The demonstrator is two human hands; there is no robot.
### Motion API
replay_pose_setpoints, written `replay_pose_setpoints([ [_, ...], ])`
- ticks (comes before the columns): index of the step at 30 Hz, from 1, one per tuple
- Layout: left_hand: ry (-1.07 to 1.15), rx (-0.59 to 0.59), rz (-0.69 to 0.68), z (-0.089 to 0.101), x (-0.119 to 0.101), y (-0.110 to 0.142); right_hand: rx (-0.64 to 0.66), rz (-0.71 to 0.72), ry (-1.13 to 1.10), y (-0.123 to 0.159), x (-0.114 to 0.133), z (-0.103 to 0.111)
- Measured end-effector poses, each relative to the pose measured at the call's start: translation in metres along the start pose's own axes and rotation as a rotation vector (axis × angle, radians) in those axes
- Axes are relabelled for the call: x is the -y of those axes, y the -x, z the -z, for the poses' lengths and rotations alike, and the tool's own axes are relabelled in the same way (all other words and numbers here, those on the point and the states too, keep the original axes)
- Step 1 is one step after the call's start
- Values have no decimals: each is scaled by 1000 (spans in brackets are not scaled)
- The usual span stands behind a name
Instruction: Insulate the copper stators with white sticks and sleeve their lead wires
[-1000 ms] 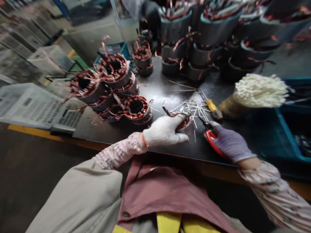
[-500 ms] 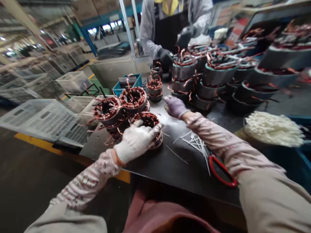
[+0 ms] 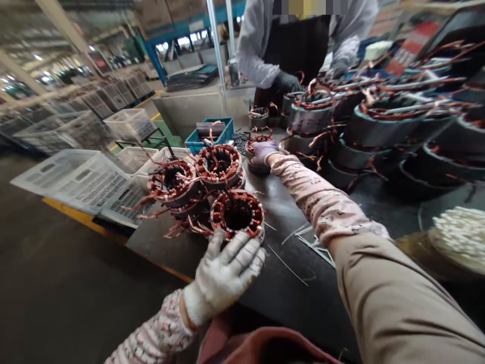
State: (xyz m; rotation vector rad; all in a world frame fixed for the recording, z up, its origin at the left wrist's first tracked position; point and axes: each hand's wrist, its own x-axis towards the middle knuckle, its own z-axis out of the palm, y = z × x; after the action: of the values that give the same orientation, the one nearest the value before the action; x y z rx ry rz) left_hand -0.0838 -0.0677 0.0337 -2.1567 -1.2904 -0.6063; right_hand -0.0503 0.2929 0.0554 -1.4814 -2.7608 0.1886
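Note:
A copper-wound motor stator [image 3: 238, 215] stands at the front of a stack on the black worktable [image 3: 182, 258], with my left hand [image 3: 225, 270] in a white knit glove gripping its near side. Two more wound stators [image 3: 219, 164] sit just behind it, their copper leads sticking out. My right hand [image 3: 264, 151], in a purple glove, is stretched out to a small stator [image 3: 257, 146] farther back and lies against it. Loose white cable ties [image 3: 308, 245] lie on the table beneath my right forearm.
Tall rows of wound stators [image 3: 382, 126] fill the right side. Across the table, a co-worker [image 3: 291, 50] in black gloves handles stators. A blue tray [image 3: 208, 136] stands at the back, white plastic crates [image 3: 87, 177] sit left, and a white tie bundle [image 3: 462, 237] lies right.
The view has swung left and up since the earliest frame. My left hand has moved from the stator's top to its near side. My right arm has stretched farther back, and the red-handled pliers are out of sight.

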Motion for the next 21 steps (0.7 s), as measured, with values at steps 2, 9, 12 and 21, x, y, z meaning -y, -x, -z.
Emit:
replay_pose_setpoints([
  [2, 12, 30, -12, -3, 4, 2, 37, 3, 65, 30, -3, 1],
  [9, 254, -106, -14, 1, -24, -6, -7, -189, 24, 160, 2, -11],
  [12, 524, -194, 32, -19, -45, -28, -81, -319, -234, 194, -9, -12],
  [21, 335, 467, 221, -110, -51, -122, -798, -156, -1101, 390, -79, -14],
])
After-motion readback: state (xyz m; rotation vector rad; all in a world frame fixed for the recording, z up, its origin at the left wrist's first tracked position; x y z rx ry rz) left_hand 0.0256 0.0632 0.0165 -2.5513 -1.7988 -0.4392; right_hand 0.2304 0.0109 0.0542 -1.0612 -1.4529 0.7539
